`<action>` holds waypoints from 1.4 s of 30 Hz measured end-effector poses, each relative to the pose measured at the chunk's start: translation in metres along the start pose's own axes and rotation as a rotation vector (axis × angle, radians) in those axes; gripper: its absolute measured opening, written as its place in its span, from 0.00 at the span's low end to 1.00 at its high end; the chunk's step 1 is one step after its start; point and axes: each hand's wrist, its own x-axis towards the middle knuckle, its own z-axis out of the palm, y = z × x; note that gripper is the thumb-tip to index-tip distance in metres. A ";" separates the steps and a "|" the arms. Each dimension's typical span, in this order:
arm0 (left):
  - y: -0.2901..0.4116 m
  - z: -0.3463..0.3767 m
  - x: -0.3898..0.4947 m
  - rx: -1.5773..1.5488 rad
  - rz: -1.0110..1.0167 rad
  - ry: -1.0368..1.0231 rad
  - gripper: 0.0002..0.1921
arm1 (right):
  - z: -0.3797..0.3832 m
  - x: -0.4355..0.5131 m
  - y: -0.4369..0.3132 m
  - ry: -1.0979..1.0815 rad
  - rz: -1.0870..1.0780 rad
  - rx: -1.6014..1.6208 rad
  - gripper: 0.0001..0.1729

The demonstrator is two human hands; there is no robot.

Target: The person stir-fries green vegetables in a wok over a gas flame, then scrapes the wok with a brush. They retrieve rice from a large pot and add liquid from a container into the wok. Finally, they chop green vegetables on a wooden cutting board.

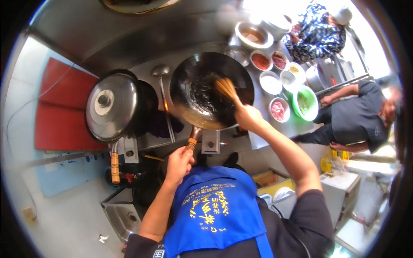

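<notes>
A dark wok (203,84) sits before me, tilted so that brownish liquid gathers along its near side. My left hand (178,166) grips the wooden handle (191,144) of the wok. In my right hand (249,118) is a bamboo wok brush (228,88), its bristles down inside the wok, right of the middle. The wok's inner surface looks wet and shiny. Left of it a steel ladle (160,71) lies on the stove top, its long handle toward me.
A lidded pan (111,103) with a wooden handle stands at left. On the right counter are bowls of raw meat (277,110), red seasoning (260,61) and white powder (270,83), plus a green basin (305,103). Two people (358,113) stand beyond. A small sink (122,221) is lower left.
</notes>
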 end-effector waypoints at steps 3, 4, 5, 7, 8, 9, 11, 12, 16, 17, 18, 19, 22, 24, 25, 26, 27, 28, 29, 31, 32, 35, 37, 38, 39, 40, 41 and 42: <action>0.002 0.001 -0.003 -0.003 -0.015 0.005 0.12 | -0.009 -0.074 -0.045 -0.214 -0.035 -0.058 0.53; 0.000 0.003 -0.004 -0.002 -0.021 0.005 0.14 | -0.005 -0.077 -0.065 -0.229 -0.107 -0.008 0.55; 0.000 0.005 -0.005 0.003 -0.026 -0.002 0.16 | 0.000 -0.074 -0.091 -0.239 -0.172 0.044 0.56; 0.007 0.014 -0.013 0.040 -0.063 0.002 0.19 | 0.009 -0.020 -0.121 0.015 -0.313 0.093 0.53; 0.003 0.016 -0.013 0.105 -0.030 -0.028 0.20 | 0.033 0.030 -0.108 0.253 -0.300 -0.048 0.52; 0.000 0.016 -0.014 0.176 -0.005 -0.060 0.22 | 0.030 0.062 -0.083 0.375 -0.274 -0.209 0.51; 0.012 0.011 -0.006 0.348 -0.066 -0.120 0.21 | -0.017 0.070 -0.044 0.229 0.025 -0.186 0.50; 0.016 0.012 0.006 0.345 -0.130 -0.139 0.19 | -0.018 0.059 -0.007 0.258 -0.010 -0.178 0.49; -0.017 0.027 0.027 0.315 0.054 -0.138 0.14 | -0.022 -0.027 0.034 0.110 -0.119 0.018 0.43; -0.032 0.029 0.027 0.272 0.090 -0.121 0.14 | -0.036 -0.054 0.025 0.108 -0.138 0.103 0.42; -0.040 0.028 0.025 0.256 0.095 -0.131 0.15 | -0.034 -0.070 0.032 0.169 -0.190 0.129 0.41; -0.047 0.026 0.023 0.239 0.103 -0.135 0.15 | -0.032 -0.084 0.039 0.237 -0.271 0.255 0.41; -0.089 0.019 -0.005 0.145 0.112 -0.071 0.17 | -0.032 -0.121 0.054 0.398 -0.412 0.661 0.38; -0.108 0.015 -0.037 0.102 0.089 -0.052 0.17 | -0.025 -0.138 0.075 0.506 -0.345 0.742 0.37; -0.118 0.013 -0.058 0.085 0.075 -0.037 0.17 | -0.012 -0.138 0.090 0.558 -0.301 0.775 0.37; -0.127 0.010 -0.082 0.089 0.067 -0.012 0.17 | 0.006 -0.133 0.106 0.622 -0.253 0.774 0.38; -0.137 0.007 -0.106 0.088 0.062 0.017 0.17 | 0.029 -0.124 0.121 0.663 -0.233 0.787 0.38; -0.148 0.003 -0.131 0.087 0.038 0.066 0.16 | 0.061 -0.114 0.142 0.618 -0.146 0.707 0.39; -0.161 -0.001 -0.155 0.084 0.015 0.116 0.16 | 0.092 -0.105 0.165 0.574 -0.062 0.626 0.40; -0.188 -0.006 -0.201 0.121 -0.001 0.216 0.16 | 0.133 -0.092 0.187 0.299 0.231 0.427 0.40; -0.188 0.000 -0.222 0.147 -0.006 0.258 0.16 | 0.171 -0.080 0.214 0.315 0.176 0.396 0.41; -0.257 -0.015 -0.274 0.165 -0.019 0.420 0.15 | 0.197 -0.066 0.229 0.198 0.276 0.063 0.44; -0.245 -0.004 -0.293 0.145 -0.146 0.553 0.14 | 0.195 -0.066 0.213 0.361 0.246 -0.209 0.40; -0.246 -0.002 -0.302 0.111 -0.195 0.605 0.13 | 0.198 -0.069 0.212 0.385 0.063 -0.204 0.40; -0.260 -0.010 -0.307 0.020 -0.202 0.627 0.13 | 0.201 -0.071 0.195 0.432 -0.135 -0.119 0.35; -0.275 -0.016 -0.312 -0.071 -0.205 0.657 0.13 | 0.201 -0.071 0.162 0.258 -0.222 0.024 0.31; -0.289 -0.020 -0.320 -0.192 -0.202 0.681 0.13 | 0.198 -0.071 0.131 0.071 -0.297 0.151 0.27; -0.300 -0.025 -0.328 -0.307 -0.194 0.688 0.13 | 0.201 -0.067 0.090 0.020 -0.428 0.188 0.26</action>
